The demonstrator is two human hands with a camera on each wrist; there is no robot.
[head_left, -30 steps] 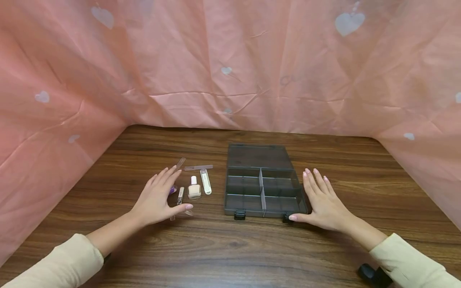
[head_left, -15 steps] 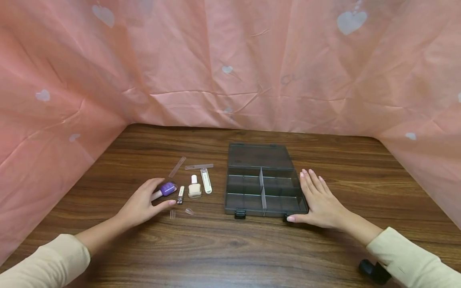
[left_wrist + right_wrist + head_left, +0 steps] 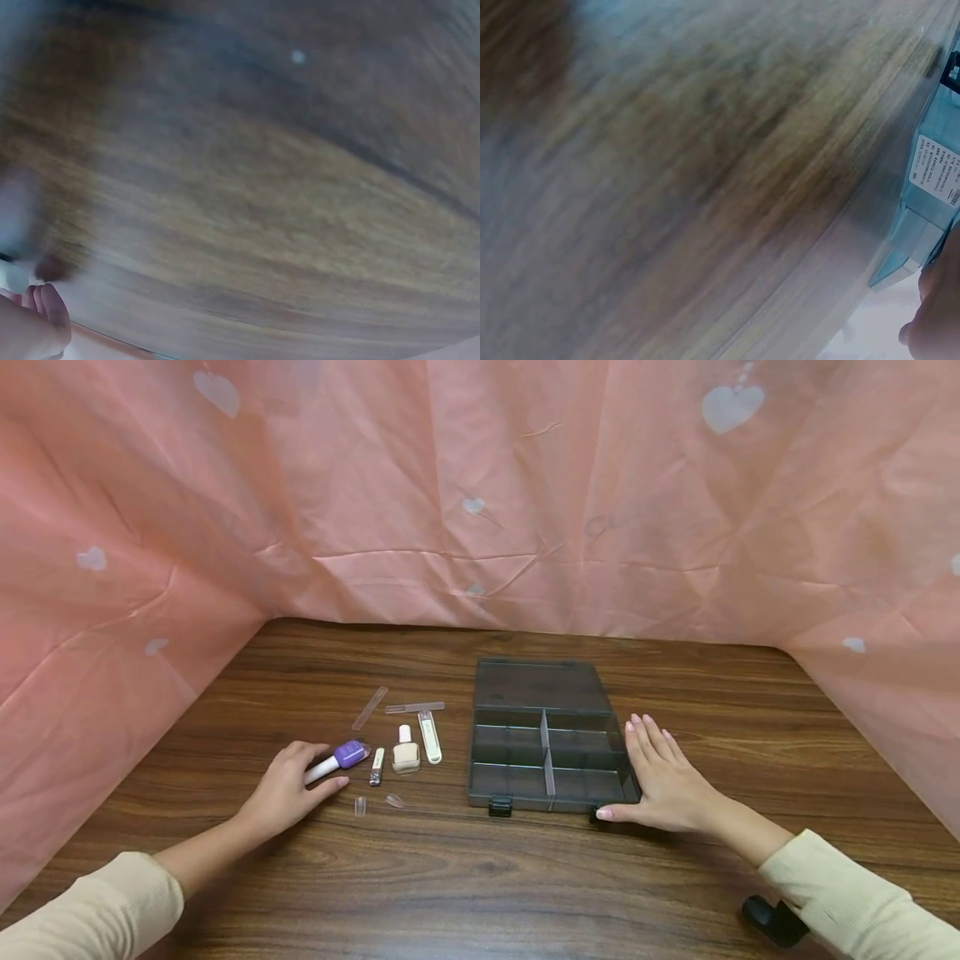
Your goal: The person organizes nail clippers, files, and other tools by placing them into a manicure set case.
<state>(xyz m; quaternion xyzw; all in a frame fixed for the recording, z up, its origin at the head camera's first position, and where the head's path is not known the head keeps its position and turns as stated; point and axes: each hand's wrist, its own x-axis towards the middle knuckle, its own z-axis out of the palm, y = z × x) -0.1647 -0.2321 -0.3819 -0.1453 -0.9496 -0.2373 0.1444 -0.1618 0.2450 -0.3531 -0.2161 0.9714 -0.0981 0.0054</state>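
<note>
From the head view, the left hand [image 3: 288, 785] grips the purple bottle [image 3: 339, 757] by its white cap, left of the table's [image 3: 480, 877] middle, beside the nail clipper [image 3: 376, 766]. The right hand [image 3: 663, 781] rests flat, fingers straight, against the right wall of the open organizer box [image 3: 551, 739]. The wrist cameras give only blurred wood grain; the right one catches a box corner with a label [image 3: 934, 169], its print unreadable.

wood table [image 3: 480, 877], organizer box [image 3: 551, 752], nail tools [image 3: 405, 750]
</note>
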